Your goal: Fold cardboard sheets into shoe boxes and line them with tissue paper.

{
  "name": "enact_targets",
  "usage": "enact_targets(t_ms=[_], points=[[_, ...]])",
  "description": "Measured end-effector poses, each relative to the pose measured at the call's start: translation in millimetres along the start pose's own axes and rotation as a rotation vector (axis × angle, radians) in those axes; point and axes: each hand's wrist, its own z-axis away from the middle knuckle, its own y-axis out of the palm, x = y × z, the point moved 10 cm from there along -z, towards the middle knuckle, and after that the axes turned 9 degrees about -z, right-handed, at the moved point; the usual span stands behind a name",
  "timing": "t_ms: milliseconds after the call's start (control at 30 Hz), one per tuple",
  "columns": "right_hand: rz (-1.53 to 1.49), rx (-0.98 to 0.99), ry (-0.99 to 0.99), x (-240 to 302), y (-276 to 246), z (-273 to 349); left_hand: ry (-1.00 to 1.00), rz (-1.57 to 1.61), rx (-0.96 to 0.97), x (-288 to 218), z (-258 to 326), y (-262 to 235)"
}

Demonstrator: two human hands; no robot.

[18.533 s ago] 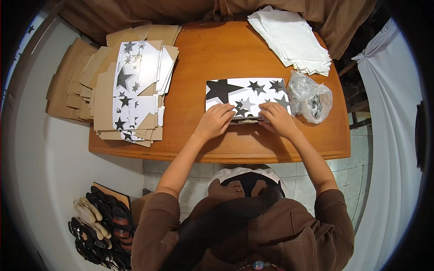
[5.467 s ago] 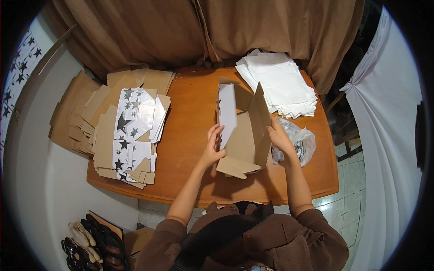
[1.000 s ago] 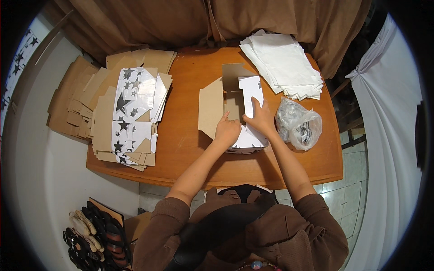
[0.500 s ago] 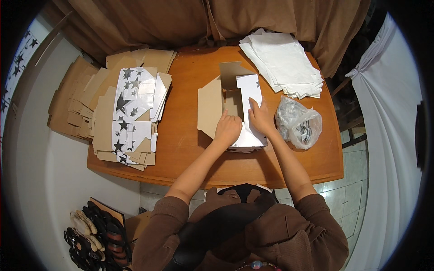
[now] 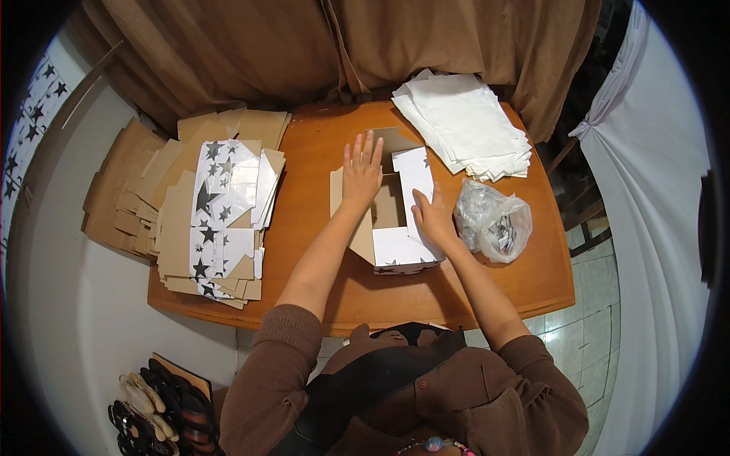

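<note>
A cardboard box, white with star prints outside and brown inside, stands on the table in front of me with its top open. Its brown left flap slants outward, and a back flap stands up at the far end. My left hand is flat with fingers stretched, over the far part of the left flap; whether it presses on it I cannot tell. At the box's right side my right hand holds the edge, thumb on the white top panel and fingers down the outer wall, partly hidden.
Flat cardboard blanks, some star-printed, are piled on the table's left. White paper sheets lie at the back right. A clear plastic bag sits right of the box. Sandals are at lower left, below the wooden table.
My left hand has left the box's near inside edge and moved forward to the far left, its fingers now straight. My right hand stays at the right side. The view has tilted slightly upward.
</note>
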Motion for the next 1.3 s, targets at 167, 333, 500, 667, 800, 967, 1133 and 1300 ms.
enact_targets(t_ms=[167, 333, 500, 667, 800, 967, 1133, 1300], points=[[0.038, 0.002, 0.009, 2.6, -1.2, 3.4, 0.16, -0.075, 0.06, -9.0, -20.7, 14.3], [0.086, 0.03, -0.032, 9.6, 1.3, -1.5, 0.289, 0.032, 0.13, -29.1, -22.2, 15.7], [0.163, 0.056, 0.014, 16.8, 6.0, -17.7, 0.241, 0.251, 0.206, -24.7, -8.0, 25.7], [0.172, 0.091, 0.095, 17.5, 16.4, -35.5, 0.279, 0.305, 0.217, -20.2, 13.0, 28.6], [0.218, 0.053, 0.084, 19.5, 25.9, -49.0, 0.234, 0.339, 0.178, -16.6, 17.9, 28.8], [0.326, 0.069, 0.049, 28.0, 34.1, -61.5, 0.222, 0.393, 0.247, -19.2, 23.8, 36.8], [0.273, -0.01, 0.044, 31.0, 24.9, -58.7, 0.215, 0.371, 0.264, -21.3, 26.7, 36.7], [0.151, -0.12, 0.004, 30.4, 9.4, -60.9, 0.208, 0.353, 0.235, -22.1, 14.1, 33.8]])
